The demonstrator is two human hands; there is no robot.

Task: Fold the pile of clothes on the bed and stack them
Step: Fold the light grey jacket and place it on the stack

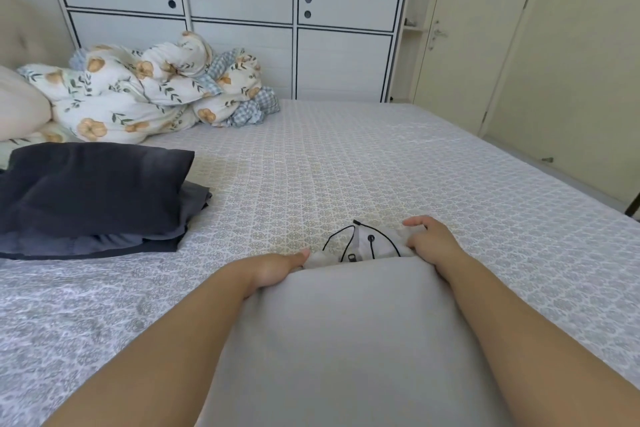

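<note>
A patterned bed (346, 166) carries a grey garment (346, 340) nearest the camera. The left hand (277, 269) grips its left edge, fingers curled under; the right hand (431, 236) pinches its far right corner. Left of the garment lie folded dark clothes (93, 194); beyond it, a floral quilt (145, 87).

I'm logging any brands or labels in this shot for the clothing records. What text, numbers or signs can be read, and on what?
None: no readable text anywhere.
Light grey garment, gripped by left hand and right hand: no visible label.
Dark folded clothes: no visible tag.
Wardrobe: no markings.
</note>
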